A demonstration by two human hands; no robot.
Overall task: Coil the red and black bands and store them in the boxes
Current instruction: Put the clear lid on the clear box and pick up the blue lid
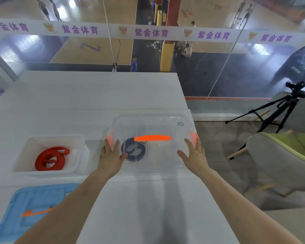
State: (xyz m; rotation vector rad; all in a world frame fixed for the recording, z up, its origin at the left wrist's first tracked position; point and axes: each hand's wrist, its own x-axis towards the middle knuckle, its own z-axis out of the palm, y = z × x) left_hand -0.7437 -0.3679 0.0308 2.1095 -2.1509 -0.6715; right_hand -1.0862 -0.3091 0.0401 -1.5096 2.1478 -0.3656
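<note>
Fingers [113,147] of the left hand [111,156] and the right hand [194,154] lie spread and flat on a clear lid [153,127] with an orange handle [152,138], at centre frame. Beneath it, inside the clear box [148,168], sits the coiled black band [133,152]. At left, an open white box [49,154] holds the coiled red band [50,158]. A blue lid [32,205] lies at lower left on the white counter [77,95].
</note>
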